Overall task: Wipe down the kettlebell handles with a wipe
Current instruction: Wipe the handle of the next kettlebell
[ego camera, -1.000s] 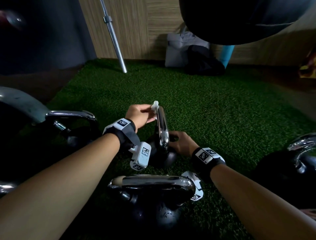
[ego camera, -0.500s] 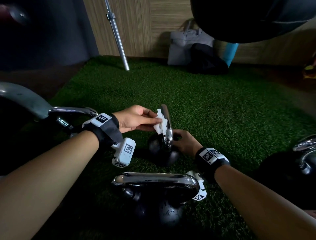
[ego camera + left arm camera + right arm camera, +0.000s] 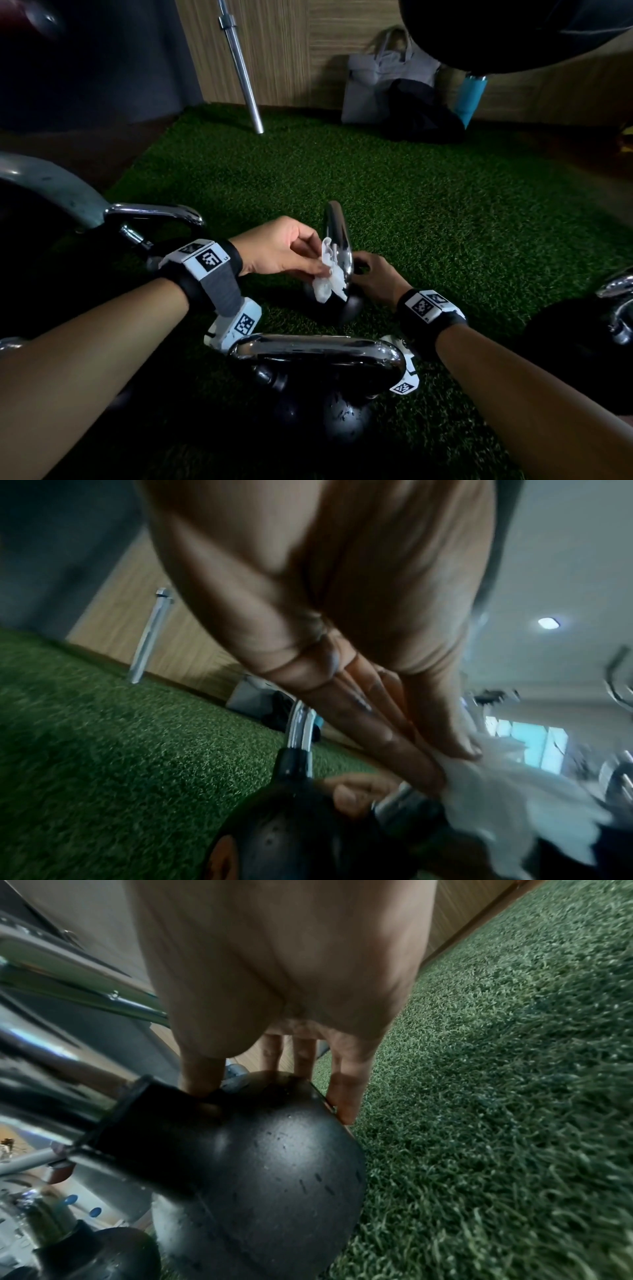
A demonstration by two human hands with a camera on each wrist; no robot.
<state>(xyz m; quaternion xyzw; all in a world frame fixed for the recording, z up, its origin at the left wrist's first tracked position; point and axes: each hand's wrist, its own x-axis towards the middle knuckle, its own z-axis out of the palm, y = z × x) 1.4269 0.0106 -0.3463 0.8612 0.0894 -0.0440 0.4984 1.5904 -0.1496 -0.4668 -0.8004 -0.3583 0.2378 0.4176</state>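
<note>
A small black kettlebell stands on the green turf, its chrome handle seen edge-on. My left hand pinches a crumpled white wipe against the lower left side of that handle. In the left wrist view the left hand pinches the wipe between thumb and fingers, by the handle. My right hand grips the top of the ball from the right. In the right wrist view the right hand has its thumb by the handle base and its fingers over the kettlebell.
A larger kettlebell with a chrome handle stands just in front of me, between my forearms. Others sit at the left and right. A barbell leans on the wooden wall, with bags and a blue bottle.
My left hand has slid the wipe from the far top end of the handle down its side toward the base. The right hand has stayed on the ball.
</note>
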